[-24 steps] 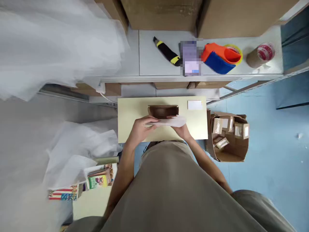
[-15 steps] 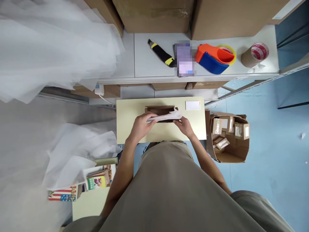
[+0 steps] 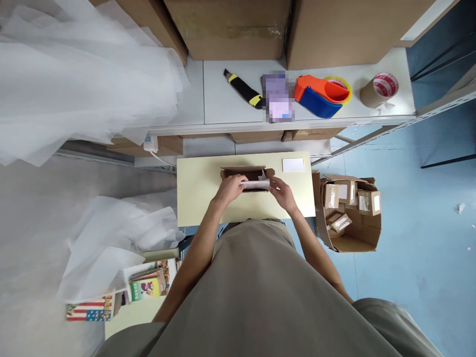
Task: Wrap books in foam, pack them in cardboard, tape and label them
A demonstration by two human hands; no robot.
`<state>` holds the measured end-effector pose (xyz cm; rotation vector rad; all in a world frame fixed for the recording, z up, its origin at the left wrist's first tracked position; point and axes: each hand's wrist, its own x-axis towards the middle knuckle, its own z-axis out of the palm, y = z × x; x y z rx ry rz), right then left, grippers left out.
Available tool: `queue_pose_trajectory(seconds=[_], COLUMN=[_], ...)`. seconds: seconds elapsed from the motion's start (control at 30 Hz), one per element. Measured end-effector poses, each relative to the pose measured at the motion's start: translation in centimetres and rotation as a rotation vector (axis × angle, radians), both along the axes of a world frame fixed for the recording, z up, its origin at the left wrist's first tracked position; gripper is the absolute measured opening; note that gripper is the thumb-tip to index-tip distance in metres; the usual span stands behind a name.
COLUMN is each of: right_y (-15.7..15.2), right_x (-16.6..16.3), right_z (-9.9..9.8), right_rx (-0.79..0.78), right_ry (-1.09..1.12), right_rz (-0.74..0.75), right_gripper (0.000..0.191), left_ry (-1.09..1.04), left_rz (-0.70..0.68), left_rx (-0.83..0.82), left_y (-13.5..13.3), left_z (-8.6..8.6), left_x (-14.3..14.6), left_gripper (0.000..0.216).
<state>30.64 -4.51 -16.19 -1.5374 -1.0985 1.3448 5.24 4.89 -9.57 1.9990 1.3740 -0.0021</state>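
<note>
A small open brown cardboard box point(image 3: 230, 173) stands on a pale yellow table point(image 3: 197, 193). My left hand point(image 3: 229, 188) and my right hand point(image 3: 283, 193) both grip a white wrapped item point(image 3: 255, 184), one at each end. The item lies across the box's opening, partly inside it. Both hands have their fingers curled round it. A white card point(image 3: 293, 164) lies on the table to the right of the box.
On the white shelf point(image 3: 223, 99) behind lie a black and yellow knife point(image 3: 242, 88), an orange and blue tape dispenser point(image 3: 319, 94) and a tape roll point(image 3: 379, 89). A carton of small packed boxes point(image 3: 349, 208) stands at right. White foam sheets point(image 3: 119, 233) and booklets point(image 3: 145, 285) lie at left.
Both hands have moved forward with the white wrapped item, from in front of the box down into its opening. The item now looks more tightly bunched.
</note>
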Motion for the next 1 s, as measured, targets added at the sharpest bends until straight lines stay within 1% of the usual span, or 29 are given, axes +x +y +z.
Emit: queue_pose_trajectory(seconds=[0.13, 0.3, 0.47, 0.57, 0.63, 0.7, 0.8, 0.9, 0.93, 1.0], right_y=[0.0, 0.1, 0.3, 0.4, 0.4, 0.4, 0.4, 0.4, 0.4, 0.4], right_x=[-0.2, -0.6, -1.1, -1.4, -1.5, -1.2, -0.3, 0.6, 0.7, 0.5], right_z=[0.6, 1.5, 2.1, 2.7, 3.1, 3.6, 4.0, 3.8, 3.7, 3.4], right_rx=[-0.001, -0.023, -0.033, -0.027, -0.024, -0.010, 0.020, 0.006, -0.006, -0.024], right_ry=[-0.016, -0.081, -0.146, -0.162, -0.161, -0.181, -0.258, -0.313, -0.316, -0.303], right_rz=[0.004, 0.010, 0.024, 0.035, 0.025, -0.012, -0.089, -0.129, -0.130, -0.122], right_gripper=[0.067, 0.061, 0.058, 0.059, 0.061, 0.061, 0.058, 0.060, 0.062, 0.066], left_ry=[0.035, 0.118, 0.142, 0.137, 0.100, 0.032, -0.080, -0.132, -0.137, -0.155], left_rz=[-0.024, -0.036, -0.024, -0.038, -0.042, -0.020, 0.078, 0.271, 0.341, 0.448], left_rx=[-0.069, -0.102, -0.129, -0.144, -0.102, -0.025, 0.119, 0.251, 0.271, 0.264], left_y=[0.4, 0.9, 1.5, 1.7, 1.6, 1.1, -0.3, -2.1, -2.7, -3.5], left_z=[-1.6, -2.7, -3.8, -4.0, -3.7, -3.3, -2.4, -1.8, -1.8, -1.9], left_x=[0.1, -0.1, -0.2, 0.0, -0.1, -0.7, -3.0, -6.1, -7.1, -8.5], left_gripper=[0.029, 0.030, 0.030, 0.036, 0.043, 0.048, 0.041, 0.028, 0.026, 0.029])
